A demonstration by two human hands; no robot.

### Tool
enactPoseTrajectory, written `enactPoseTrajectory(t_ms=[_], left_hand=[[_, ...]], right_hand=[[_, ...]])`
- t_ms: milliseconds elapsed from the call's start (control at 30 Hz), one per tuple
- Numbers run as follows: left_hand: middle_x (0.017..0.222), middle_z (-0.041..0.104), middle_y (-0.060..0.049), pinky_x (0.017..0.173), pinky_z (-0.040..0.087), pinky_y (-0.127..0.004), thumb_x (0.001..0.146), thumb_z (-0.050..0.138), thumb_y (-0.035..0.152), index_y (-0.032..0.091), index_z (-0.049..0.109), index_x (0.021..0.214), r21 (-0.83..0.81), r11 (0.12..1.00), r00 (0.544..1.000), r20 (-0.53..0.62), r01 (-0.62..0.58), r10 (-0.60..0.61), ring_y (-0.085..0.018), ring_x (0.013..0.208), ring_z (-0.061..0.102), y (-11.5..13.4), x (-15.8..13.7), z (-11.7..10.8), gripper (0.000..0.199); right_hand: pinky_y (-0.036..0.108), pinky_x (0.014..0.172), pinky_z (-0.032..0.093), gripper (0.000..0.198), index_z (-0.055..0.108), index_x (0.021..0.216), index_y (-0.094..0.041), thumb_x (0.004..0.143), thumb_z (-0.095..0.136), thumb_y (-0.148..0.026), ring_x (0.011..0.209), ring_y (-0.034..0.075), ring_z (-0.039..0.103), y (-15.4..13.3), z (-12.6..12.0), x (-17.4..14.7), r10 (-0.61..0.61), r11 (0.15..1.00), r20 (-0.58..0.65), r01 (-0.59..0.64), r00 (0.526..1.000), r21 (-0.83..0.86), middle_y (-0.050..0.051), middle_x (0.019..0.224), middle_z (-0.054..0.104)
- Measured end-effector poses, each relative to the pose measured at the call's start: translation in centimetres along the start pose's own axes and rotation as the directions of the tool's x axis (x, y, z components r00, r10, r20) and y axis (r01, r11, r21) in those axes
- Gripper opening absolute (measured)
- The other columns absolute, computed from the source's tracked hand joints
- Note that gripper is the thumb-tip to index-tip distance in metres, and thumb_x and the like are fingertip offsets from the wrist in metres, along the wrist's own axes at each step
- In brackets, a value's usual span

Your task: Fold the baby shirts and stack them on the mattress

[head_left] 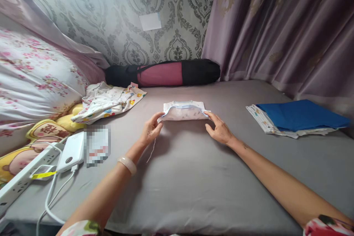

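A small folded white garment (185, 112) with light-blue trim and a faint print is at the middle of the grey-covered bed. My left hand (151, 129), with a pale bangle on the wrist, pinches its left end between thumb and fingers. At the opposite end, my right hand (219, 129) grips the right corner, its thumb lower and apart from the fingers. The near edge between my hands looks slightly raised. A thin white string (151, 151) hangs down beside my left hand.
To the right lies a folded blue cloth (304, 114) on patterned white fabric. Crumpled printed cloth (110, 97), a power strip (26, 173), a white power bank (71, 151), cables and a blurred packet (97, 146) are left. A black-and-pink long bag (160, 73) lies along the wall.
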State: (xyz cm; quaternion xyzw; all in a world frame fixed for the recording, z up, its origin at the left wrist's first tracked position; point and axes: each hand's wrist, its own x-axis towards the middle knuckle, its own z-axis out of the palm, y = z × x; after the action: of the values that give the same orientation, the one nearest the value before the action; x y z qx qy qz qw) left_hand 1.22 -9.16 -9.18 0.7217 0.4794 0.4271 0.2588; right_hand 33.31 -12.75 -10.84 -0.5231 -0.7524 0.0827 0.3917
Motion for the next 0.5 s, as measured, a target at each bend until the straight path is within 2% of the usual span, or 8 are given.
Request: enactPoseTrajectory(t_ms=[67,100,167,233,367,500], left_hand=[[0.060,0.053,0.005,0.058,0.041,-0.024,0.087,0.050,0.029,0.020,0.056,0.128,0.237,0.963,0.991,0.077,-0.126,0.110,-0.010,0.050,0.044,-0.8,0.3,-0.3,0.042],[0.066,0.058,0.003,0.063,0.043,-0.025,0.089,0.049,0.030,0.020,0.054,0.131,0.329,0.924,0.979,0.121,-0.196,0.164,-0.012,0.054,0.049,-1.1,0.5,-0.4,0.044],[0.090,0.067,-0.006,0.076,0.046,-0.031,0.093,0.045,0.032,0.019,0.050,0.136,0.452,0.831,0.945,0.202,-0.324,0.259,-0.017,0.073,0.059,-1.6,0.9,-0.5,0.045],[0.114,0.066,-0.013,0.088,0.044,-0.037,0.095,0.041,0.035,0.017,0.045,0.139,0.519,0.752,0.913,0.270,-0.406,0.306,-0.023,0.094,0.059,-1.9,1.5,-0.5,0.048],[0.128,0.061,-0.016,0.103,0.032,-0.047,0.097,0.038,0.039,0.013,0.038,0.145,0.590,0.697,0.911,0.310,-0.407,0.270,-0.031,0.120,0.046,-2.3,2.3,-0.1,0.054],[0.134,0.058,-0.014,0.107,0.023,-0.049,0.099,0.032,0.040,0.015,0.034,0.148,0.616,0.708,0.935,0.292,-0.345,0.202,-0.032,0.131,0.036,-2.7,2.7,0.4,0.055]], right_hand=[[0.042,0.106,0.044,0.053,0.043,0.139,-0.022,0.086,0.048,-0.023,0.124,0.024,0.053,0.2,0.0,0.2,-0.065,0.994,0.027,0.067,0.998,-0.081,0.010,0.134,0.056],[0.044,0.107,0.043,0.054,0.040,0.141,-0.021,0.087,0.048,-0.023,0.126,0.025,0.051,0.3,0.1,0.4,-0.089,0.988,0.050,0.095,0.995,-0.124,0.012,0.135,0.055],[0.047,0.110,0.038,0.057,0.035,0.144,-0.019,0.089,0.047,-0.025,0.130,0.026,0.047,0.4,0.2,0.6,-0.122,0.967,0.107,0.143,0.987,-0.212,0.013,0.139,0.052],[0.050,0.115,0.031,0.060,0.029,0.148,-0.018,0.091,0.046,-0.027,0.135,0.027,0.042,0.6,0.4,0.8,-0.137,0.944,0.166,0.179,0.977,-0.278,0.014,0.143,0.049],[0.052,0.119,0.019,0.064,0.020,0.152,-0.016,0.094,0.042,-0.031,0.140,0.025,0.034,0.8,0.8,1.3,-0.102,0.922,0.238,0.182,0.966,-0.343,0.015,0.148,0.043],[0.052,0.120,0.013,0.063,0.019,0.152,-0.012,0.096,0.038,-0.034,0.143,0.026,0.030,0.6,1.0,2.0,-0.015,0.917,0.278,0.125,0.960,-0.379,0.017,0.151,0.038]])
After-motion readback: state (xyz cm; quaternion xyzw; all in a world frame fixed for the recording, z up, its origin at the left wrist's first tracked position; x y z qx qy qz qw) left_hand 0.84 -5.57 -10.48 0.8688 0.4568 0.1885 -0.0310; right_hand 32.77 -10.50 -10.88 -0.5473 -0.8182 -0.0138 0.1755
